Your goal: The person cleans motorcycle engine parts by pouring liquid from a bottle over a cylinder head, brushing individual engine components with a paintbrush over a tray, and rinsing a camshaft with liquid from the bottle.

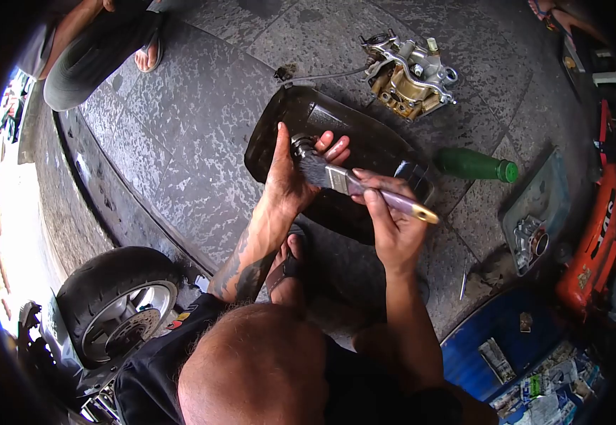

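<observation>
My left hand (290, 170) is cupped around a small round dark metal part (302, 145), its thumb and fingertips raised about it. In my right hand (396, 230) is a paintbrush (379, 191) with a purplish handle, held like a pen. The dark bristles touch or nearly touch the metal part; exact contact is hard to see. Both hands are above a black basin (265, 142) with dark wet-looking insides. Beyond the basin sits an engine part (414, 78) of silvery and brownish metal on the floor.
A green bottle (474, 165) lies right of the basin. Further right are a clear tray (552, 184) with a metal part (529, 241), a red floor jack (595, 244) and a blue box (478, 340). A wheel (120, 312) stands at lower left. Another person's leg (95, 64) is upper left.
</observation>
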Motion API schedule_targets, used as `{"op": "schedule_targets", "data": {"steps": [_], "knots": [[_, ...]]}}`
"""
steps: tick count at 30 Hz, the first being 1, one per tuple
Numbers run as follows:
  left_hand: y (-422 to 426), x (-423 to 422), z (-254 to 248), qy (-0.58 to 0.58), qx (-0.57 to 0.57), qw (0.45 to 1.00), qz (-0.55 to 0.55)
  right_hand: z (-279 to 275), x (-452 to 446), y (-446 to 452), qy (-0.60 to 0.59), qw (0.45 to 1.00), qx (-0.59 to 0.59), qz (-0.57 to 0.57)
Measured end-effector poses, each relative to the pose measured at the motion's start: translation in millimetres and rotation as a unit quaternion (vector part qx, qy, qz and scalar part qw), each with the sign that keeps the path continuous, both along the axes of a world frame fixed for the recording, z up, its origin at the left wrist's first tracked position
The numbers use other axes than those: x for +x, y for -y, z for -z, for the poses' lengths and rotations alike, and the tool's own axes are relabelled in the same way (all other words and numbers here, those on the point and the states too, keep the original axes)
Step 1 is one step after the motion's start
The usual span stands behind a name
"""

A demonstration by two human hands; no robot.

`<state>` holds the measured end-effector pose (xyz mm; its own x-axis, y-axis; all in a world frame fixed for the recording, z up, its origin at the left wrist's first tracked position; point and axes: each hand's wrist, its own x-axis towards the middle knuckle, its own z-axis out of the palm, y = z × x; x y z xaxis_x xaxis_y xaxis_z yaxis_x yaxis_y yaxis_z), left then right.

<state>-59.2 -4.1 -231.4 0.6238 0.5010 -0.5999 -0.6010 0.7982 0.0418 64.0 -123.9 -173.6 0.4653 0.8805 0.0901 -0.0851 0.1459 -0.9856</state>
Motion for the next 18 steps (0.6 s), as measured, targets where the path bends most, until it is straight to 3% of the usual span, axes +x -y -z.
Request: {"op": "schedule_targets", "data": {"steps": [2,4,5,8,10,12,14,16,18], "knots": [[-0.2,-0.5,-5.1,-0.033,0.013,0.999,-0.001,10.3,6.2,1.9,-0.066,0.994,-0.043,0.074],[-1.4,-8.9,1.7,-0.038,0.058,0.998,-0.007,1.0,12.6,1.6,-0.051,0.993,-0.042,0.102],[-2.2,-16.5,14.0,0.023,0.027,0.999,-0.014,-5.5,9.7,3.3,-0.053,0.994,-0.033,0.089],[4.0,-9.3,-4.1,0.007,0.006,0.999,-0.034,-14.4,-5.5,-3.0,-0.08,0.996,0.019,0.027],[4.1,-7.6,-2.1,0.025,0.013,1.0,-0.001,2.3,-0.7,-0.9,-0.026,1.0,0.013,0.01],[-1.7,-8.9,-1.5,-0.035,0.015,0.999,-0.025,4.9,14.5,3.5,-0.003,0.992,-0.076,0.098],[-3.1,-12.5,-2.3,-0.056,0.047,0.997,-0.024,2.4,23.9,10.1,0.004,0.988,-0.077,0.13],[-6.0,-9.3,-15.5,-0.077,0.075,0.994,-0.011,0.6,28.9,5.1,0.161,0.983,-0.068,0.058],[-5.7,-7.4,-22.1,-0.084,0.072,0.994,-0.017,-7.4,26.8,4.4,0.239,0.968,-0.077,-0.028]]}}
